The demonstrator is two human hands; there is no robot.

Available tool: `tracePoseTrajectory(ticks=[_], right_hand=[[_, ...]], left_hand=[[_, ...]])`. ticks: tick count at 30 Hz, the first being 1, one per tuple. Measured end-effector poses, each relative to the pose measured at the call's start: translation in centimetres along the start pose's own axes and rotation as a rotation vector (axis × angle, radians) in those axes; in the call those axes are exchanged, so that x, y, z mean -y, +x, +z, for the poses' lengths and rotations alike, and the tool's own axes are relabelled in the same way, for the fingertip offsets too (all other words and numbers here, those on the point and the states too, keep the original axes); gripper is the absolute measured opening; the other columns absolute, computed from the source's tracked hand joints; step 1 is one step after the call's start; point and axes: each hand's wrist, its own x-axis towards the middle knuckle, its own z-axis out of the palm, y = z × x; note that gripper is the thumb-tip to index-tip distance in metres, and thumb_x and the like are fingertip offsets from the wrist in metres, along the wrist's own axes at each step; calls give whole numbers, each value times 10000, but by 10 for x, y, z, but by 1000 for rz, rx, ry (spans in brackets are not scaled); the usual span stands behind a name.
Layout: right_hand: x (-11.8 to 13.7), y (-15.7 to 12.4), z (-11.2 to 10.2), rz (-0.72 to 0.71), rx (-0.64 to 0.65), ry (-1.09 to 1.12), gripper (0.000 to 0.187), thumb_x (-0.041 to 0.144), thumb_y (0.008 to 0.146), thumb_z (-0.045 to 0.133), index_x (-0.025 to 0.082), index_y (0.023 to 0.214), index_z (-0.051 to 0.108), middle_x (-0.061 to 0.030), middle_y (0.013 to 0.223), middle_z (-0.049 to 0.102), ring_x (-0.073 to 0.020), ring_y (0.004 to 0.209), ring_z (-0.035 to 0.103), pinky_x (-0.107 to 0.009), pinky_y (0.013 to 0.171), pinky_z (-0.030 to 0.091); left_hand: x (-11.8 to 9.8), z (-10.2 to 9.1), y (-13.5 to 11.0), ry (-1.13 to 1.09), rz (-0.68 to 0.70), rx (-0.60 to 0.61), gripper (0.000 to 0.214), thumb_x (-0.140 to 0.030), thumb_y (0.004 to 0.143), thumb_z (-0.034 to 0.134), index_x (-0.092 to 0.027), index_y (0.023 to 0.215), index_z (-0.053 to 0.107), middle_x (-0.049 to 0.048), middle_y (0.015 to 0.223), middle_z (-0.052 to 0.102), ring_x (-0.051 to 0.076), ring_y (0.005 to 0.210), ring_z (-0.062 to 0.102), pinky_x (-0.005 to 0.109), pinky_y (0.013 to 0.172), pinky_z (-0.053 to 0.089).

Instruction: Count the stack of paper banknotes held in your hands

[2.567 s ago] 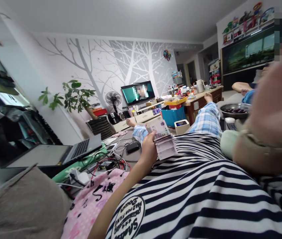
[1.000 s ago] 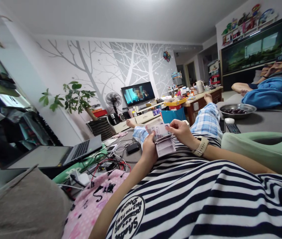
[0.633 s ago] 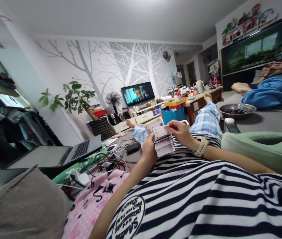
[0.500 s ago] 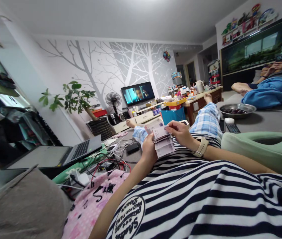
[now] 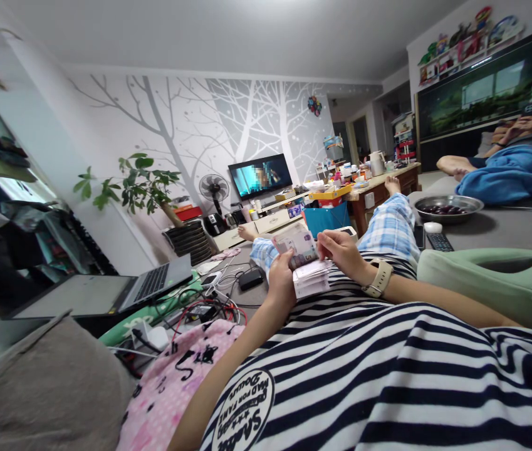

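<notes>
Now: left grip (image 5: 282,282) clenched on banknotes (image 5: 311,279) | right grip (image 5: 341,250) pinching them | shirt print (image 5: 243,410): MAD FOR FAME

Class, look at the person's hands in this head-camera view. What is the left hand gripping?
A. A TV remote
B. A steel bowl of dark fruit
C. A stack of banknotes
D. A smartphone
C. The left hand grips the stack of banknotes from below, while the right hand has its fingers on the same notes.
</notes>
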Motion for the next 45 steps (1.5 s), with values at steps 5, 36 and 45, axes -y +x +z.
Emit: tracePoseTrajectory(ticks=[5, 36, 45], right_hand=[[-7, 4, -1, 36, -112, -43, 555, 708, 720, 681, 203, 575, 504, 29, 522, 480, -115, 531, 400, -280, 543, 322], [-16, 10, -3, 88, -74, -46, 433, 563, 686, 700, 198, 579, 494, 37, 574, 457, -120, 585, 389, -270, 560, 313], [-18, 13, -4, 206, -101, 33, 478, 605, 616, 760, 179, 595, 544, 35, 572, 496, -107, 565, 402, -262, 550, 313]], left_hand=[[-3, 1, -7, -8, -22, 48, 99, -181, 799, 612, -196, 849, 696, 6, 718, 706, 216, 845, 699, 325, 858, 515], [0, 2, -7, -6, -73, 80, 81, -178, 764, 656, -165, 834, 693, 52, 758, 728, 268, 922, 711, 400, 890, 548], [3, 4, 0, -148, -158, 115, 142, -179, 808, 603, -162, 919, 690, 97, 955, 755, 270, 1039, 700, 400, 956, 547]])
